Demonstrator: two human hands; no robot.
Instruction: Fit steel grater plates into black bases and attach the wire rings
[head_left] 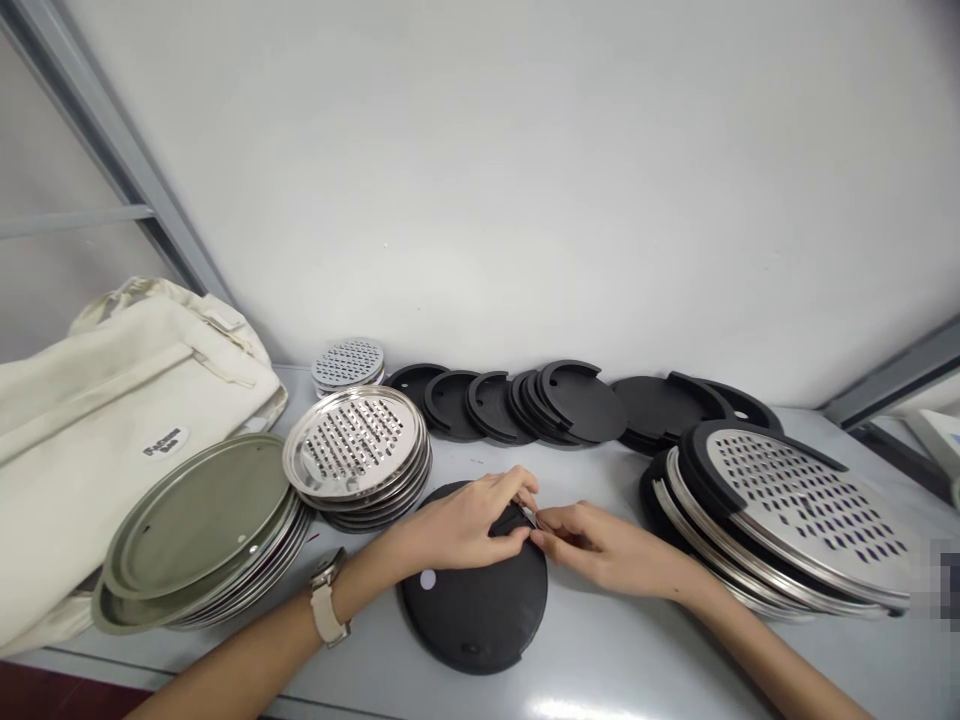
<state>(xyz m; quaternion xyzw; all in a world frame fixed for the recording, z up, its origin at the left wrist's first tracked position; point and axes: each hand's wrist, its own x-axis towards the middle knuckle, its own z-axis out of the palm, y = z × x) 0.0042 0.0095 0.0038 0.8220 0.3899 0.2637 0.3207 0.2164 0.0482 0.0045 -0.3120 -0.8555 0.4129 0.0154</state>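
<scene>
A round black disc [480, 620] lies flat on the table, with a pale round spot near its left side. Over its far right edge, my left hand [465, 525] is closed, thumb and fingers curled around something small and dark. My right hand [607, 550] pinches at the same spot, its fingertips meeting those of the left. A thin, shiny sliver shows between the two hands, too small to name. Left of the disc stands a stack of round metal graters [356, 445]. To the right, another stack has a large grater [810, 505] in a black holder on top.
Several black round holders [585, 400] lie overlapped along the wall. Olive-green round trays [202, 520] are stacked at the left beside a cream bag [112, 420]. A smaller grater stack [349, 362] stands at the back. Grey metal posts [127, 150] rise at the left.
</scene>
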